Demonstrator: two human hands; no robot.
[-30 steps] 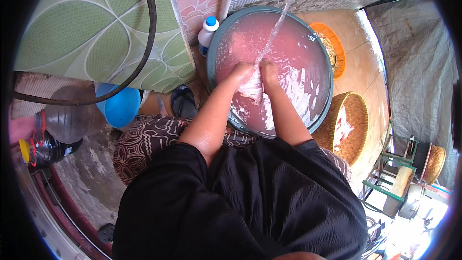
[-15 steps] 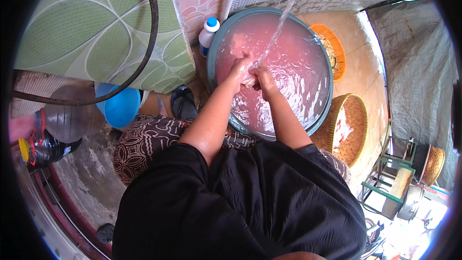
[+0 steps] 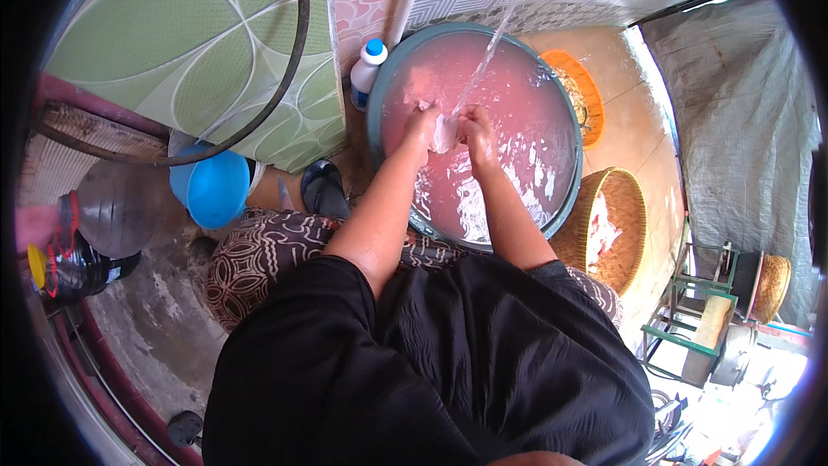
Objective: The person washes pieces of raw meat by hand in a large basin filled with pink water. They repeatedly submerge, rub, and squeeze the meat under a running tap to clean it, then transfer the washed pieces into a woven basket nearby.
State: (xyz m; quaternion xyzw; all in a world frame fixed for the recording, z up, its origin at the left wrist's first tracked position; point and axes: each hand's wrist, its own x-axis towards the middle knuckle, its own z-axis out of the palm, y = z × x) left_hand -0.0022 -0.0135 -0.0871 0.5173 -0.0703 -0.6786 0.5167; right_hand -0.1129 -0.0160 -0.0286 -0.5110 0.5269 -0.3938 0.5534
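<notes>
A wide grey-green tub (image 3: 573, 207) of cloudy pink water (image 3: 526, 112) stands in front of me. Over it my left hand (image 3: 421, 129) is closed on a pale, wet piece of raw meat (image 3: 445, 134), whose exact cut I cannot make out. Curled fingers of my right hand (image 3: 475, 132) pinch the right edge of the same piece. A thin stream of water (image 3: 492, 47) falls from above, close to the fingers of both hands. Another pale pinkish lump (image 3: 421, 84) shows in the water beyond my left hand.
Right of the tub, a woven basket (image 3: 635, 250) holds pale raw pieces (image 3: 603, 229); an orange basket (image 3: 597, 112) is behind it. A white bottle with a blue cap (image 3: 366, 74) stands by the wall. At left are a blue basin (image 3: 217, 192) and a dark hose (image 3: 297, 43).
My right hand has turned and its fingers have shifted up along the piece, so more of it shows between the hands. The whole view has shifted slightly.
</notes>
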